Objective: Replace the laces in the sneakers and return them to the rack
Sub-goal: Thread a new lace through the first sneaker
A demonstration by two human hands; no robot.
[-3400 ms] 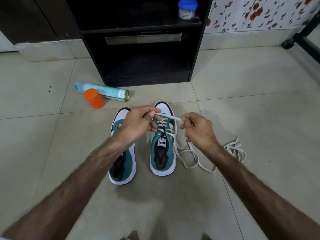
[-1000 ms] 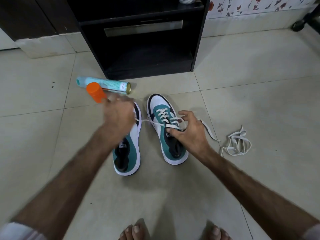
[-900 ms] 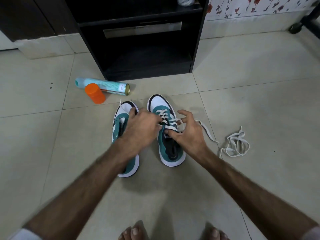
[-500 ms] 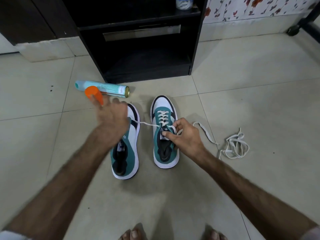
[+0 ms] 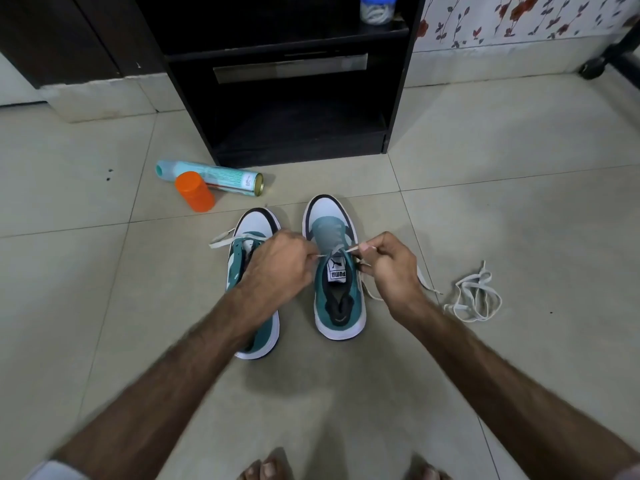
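Two teal-and-white sneakers stand side by side on the tiled floor, toes toward the rack. My left hand [image 5: 277, 263] hovers over the left sneaker [image 5: 254, 223] and pinches one end of the white lace [image 5: 334, 251] at the top eyelets of the right sneaker [image 5: 332, 299]. My right hand [image 5: 389, 263] pinches the lace's other end at the right side of that shoe. A lace tail [image 5: 221, 239] sticks out left of the left sneaker. A second loose lace [image 5: 474, 299] lies bunched on the floor to the right.
The black shoe rack [image 5: 298, 133] stands open straight ahead, with a blue-lidded jar [image 5: 377, 8] on its upper shelf. A teal spray can [image 5: 211, 176] lies beside an orange cap [image 5: 194, 190] at front left of the rack. My bare toes [image 5: 266, 471] show at the bottom edge.
My left hand came back from the left, where it had pulled the lace out sideways, to the right sneaker's top eyelets. My right hand shifted from the tongue to the lace end.
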